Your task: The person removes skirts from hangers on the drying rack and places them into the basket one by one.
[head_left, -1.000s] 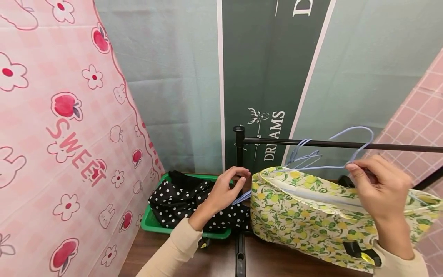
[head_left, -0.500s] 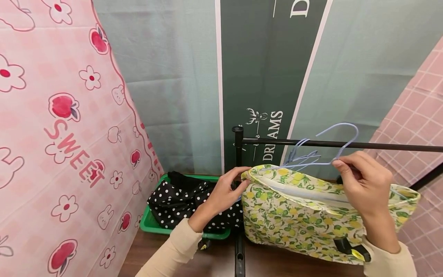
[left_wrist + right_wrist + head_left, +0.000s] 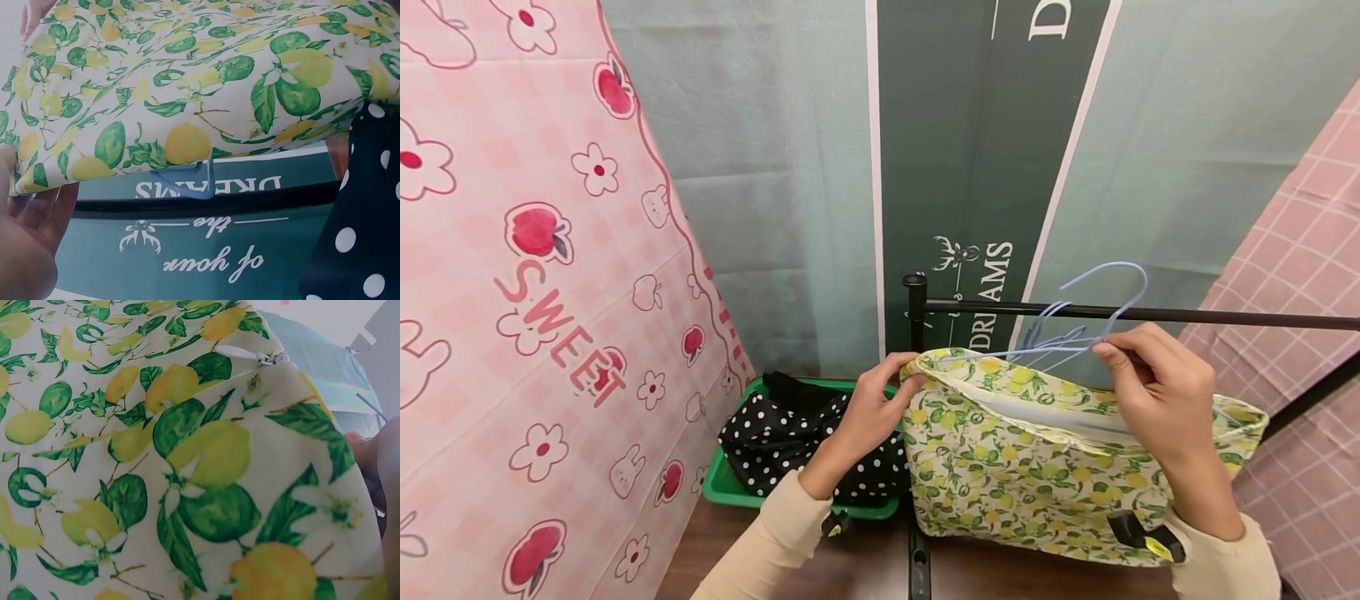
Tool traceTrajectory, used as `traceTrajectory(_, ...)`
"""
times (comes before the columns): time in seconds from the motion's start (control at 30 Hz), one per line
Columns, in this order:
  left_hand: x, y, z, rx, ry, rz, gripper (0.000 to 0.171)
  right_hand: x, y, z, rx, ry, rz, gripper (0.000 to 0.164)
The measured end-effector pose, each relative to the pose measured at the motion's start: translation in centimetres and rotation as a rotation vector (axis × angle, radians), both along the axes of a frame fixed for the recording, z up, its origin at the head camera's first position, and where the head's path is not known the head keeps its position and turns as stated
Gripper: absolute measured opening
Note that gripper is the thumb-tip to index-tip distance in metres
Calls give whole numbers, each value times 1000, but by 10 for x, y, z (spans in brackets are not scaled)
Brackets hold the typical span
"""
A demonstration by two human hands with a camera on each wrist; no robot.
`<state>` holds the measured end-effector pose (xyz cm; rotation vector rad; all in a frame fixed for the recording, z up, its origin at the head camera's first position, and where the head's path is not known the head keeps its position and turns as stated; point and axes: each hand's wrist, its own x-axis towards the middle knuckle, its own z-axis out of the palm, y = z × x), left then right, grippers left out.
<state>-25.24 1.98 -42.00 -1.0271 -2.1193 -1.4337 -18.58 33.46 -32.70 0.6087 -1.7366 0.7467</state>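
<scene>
A lemon-print skirt (image 3: 1030,467) hangs spread below the rail in the head view, its waist gaping toward me. My left hand (image 3: 868,408) pinches the left end of the waistband between thumb and fingers; the left wrist view shows this hand (image 3: 31,244) at the cloth's edge. With thumb and forefinger, my right hand (image 3: 1168,392) holds a blue hanger (image 3: 1112,264) just below its hook. The hanger's left arm reaches into the waist opening; its right arm is mostly hidden. A white zipper pull (image 3: 240,354) shows on the skirt in the right wrist view.
Several blue hangers hang at the left part of a black rail (image 3: 1262,316), beside its end post (image 3: 916,312). A green basket (image 3: 726,492) at the left holds a black polka-dot garment (image 3: 790,433). Patterned pink cloth (image 3: 550,333) stands along the left side.
Hanger, skirt and right hand have shifted left along the rail. The left hand, at first apart from the skirt, has met the waistband's left end and now pinches it.
</scene>
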Motion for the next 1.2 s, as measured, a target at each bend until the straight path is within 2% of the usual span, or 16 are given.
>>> traceTrajectory(0.33,-7,-16,7,38,29,8,23,-1,-12,1,44,-31,29,58)
traceTrajectory(0.57,-10,-25,7,72,52,27,20,-7,-12,-3,103,-73,10,55)
traceTrajectory(0.87,-12,-37,10,88,31,66,17,-15,-16,-2,158,-104,45,43)
traceTrajectory(1.2,-14,-50,15,100,58,107,16,-23,-26,3,189,-121,62,37)
